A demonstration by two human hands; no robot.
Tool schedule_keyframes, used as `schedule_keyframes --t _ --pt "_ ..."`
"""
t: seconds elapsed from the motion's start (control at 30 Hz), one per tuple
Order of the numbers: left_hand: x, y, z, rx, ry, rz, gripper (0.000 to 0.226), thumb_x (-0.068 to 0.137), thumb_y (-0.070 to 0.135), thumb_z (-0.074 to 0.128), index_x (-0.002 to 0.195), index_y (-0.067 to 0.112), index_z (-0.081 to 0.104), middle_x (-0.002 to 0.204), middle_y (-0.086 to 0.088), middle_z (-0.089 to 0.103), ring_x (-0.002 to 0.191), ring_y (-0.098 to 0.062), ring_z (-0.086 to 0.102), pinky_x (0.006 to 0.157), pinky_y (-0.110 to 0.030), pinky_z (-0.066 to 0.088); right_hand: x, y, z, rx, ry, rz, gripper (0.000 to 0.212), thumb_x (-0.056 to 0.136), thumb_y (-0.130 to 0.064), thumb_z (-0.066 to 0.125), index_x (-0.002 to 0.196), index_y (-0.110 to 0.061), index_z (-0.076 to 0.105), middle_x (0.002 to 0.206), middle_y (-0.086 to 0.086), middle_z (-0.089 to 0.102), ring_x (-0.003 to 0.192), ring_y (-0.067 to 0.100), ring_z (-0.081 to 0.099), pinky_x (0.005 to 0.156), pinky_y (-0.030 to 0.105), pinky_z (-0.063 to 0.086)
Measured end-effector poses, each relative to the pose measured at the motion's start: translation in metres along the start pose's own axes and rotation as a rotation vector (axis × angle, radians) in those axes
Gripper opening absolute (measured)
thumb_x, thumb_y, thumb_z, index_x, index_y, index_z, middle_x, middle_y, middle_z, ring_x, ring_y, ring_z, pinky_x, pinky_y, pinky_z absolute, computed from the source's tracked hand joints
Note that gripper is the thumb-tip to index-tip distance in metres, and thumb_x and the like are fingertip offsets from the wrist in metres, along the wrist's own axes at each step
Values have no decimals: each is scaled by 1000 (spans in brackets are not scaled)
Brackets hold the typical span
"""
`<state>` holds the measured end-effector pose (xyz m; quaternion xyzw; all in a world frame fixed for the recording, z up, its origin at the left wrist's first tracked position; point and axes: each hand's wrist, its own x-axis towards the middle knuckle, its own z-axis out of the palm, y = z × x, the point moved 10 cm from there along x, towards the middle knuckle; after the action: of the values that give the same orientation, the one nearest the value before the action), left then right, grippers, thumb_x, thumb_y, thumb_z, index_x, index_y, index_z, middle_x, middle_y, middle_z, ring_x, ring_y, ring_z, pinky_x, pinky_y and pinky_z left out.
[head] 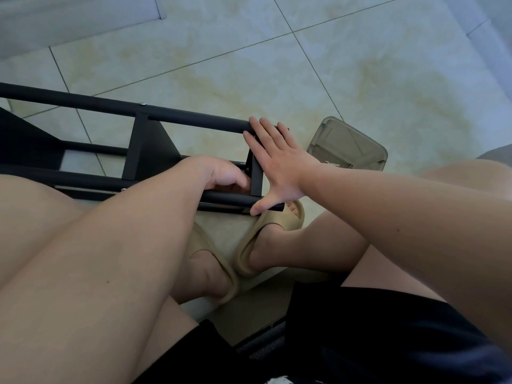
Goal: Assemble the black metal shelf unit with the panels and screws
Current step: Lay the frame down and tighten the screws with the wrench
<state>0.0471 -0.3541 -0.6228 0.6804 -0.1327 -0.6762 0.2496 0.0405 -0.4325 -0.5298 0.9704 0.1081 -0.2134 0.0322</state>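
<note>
- looking down from the head camera, i've got the black metal shelf unit (144,145) lying on its side on the tiled floor (277,65), running from the left edge in toward my knees.
- right hand (277,164) is spread flat, fingers wide, pressed against the end panel (257,177) of the frame; fingertips touch the far tube (194,121), thumb reaches the near tube (235,199).
- left hand (221,176) is curled in behind that end panel, just beside a small screw (247,169); it looks closed around something, but i can't tell what it pinches, the palm hides it.
- judging the frame: stiff steel tubing, smooth painted finish, likely a bit slick, light enough to shift with one palm but long enough to swing.
- best hold, i'd say, is on the round tubes close to a joint, not the thin panel edges.
- a silver screw head (143,104) shows on the far tube at the middle shelf panel (149,151).
- a translucent plastic box (349,145) sits on the floor just beyond my right wrist.
- my slippers (277,225) sit right under the near tube.
</note>
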Motion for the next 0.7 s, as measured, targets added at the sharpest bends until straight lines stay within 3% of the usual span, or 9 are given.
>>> schedule_keyframes --t 0.13,0.23,0.37,0.47,0.53,0.7 --pt "1 -3 1 -80 -31 8 22 90 8 57 103 13 75 91 -7 76 76 -19 71 67 -24 55 0 -1 0 1 5 0 158 48 -107 31 159 -3 -11 164 22 -22 153 38 -20 124 53 -8" --pt "3 -2 -3 -120 4 19 21 89 7 55 82 14 74 73 -1 72 63 -14 67 55 -19 51 0 0 0 1 3 2 158 48 -107 31 159 -3 -11 164 22 -22 153 38 -20 124 53 -8" --pt "4 -7 -2 -65 -9 -30 30 88 17 61 63 16 76 71 -2 72 59 -15 66 61 -24 50 0 -1 0 3 2 2 158 48 -107 33 159 -3 -11 164 22 -22 153 38 -20 124 53 -8" --pt "2 -9 1 -52 -44 -55 17 88 19 63 88 12 79 87 -8 76 71 -20 71 65 -27 54 0 -1 0 0 0 6 158 49 -106 35 159 -3 -11 164 22 -23 153 38 -20 124 53 -8" --pt "2 -8 1 -60 -57 -45 22 88 17 62 104 10 76 96 -10 77 79 -21 73 70 -28 54 -1 -1 0 0 0 5 157 50 -106 37 159 -3 -11 164 22 -22 153 38 -20 124 53 -7" --pt "4 -8 0 -154 -58 -29 14 88 11 60 88 8 73 77 -8 70 64 -20 67 63 -27 55 -1 -2 -1 1 -4 6 157 50 -106 37 159 -3 -12 164 22 -22 153 38 -20 124 53 -8"
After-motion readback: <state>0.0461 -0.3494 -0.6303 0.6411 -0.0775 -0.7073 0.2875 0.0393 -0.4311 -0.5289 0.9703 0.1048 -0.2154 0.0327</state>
